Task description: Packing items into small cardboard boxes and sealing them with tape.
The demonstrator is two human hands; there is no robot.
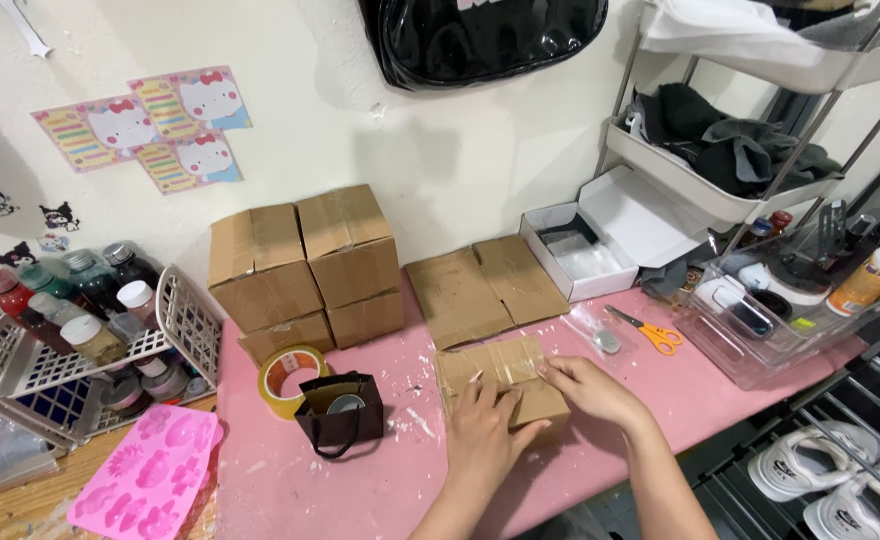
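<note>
1. Both palms lie flat, clamping nothing: my left hand [482, 428] and right hand [588, 388] press the small taped brown cardboard box [500, 385] at the pink table [360, 480] front edge
2. I'd press evenly, smoothing tape outward

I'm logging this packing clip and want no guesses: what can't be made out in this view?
- Cardboard box contents: taped shut, partly covered by left hand and right hand.
- Small dark bag contents: only a round rim shows inside.
- Rear stacked boxes: the front ones hide them.
- Black bag on the wall: cut off by the top edge.
- Bottles in the white basket: labels too small.
</note>
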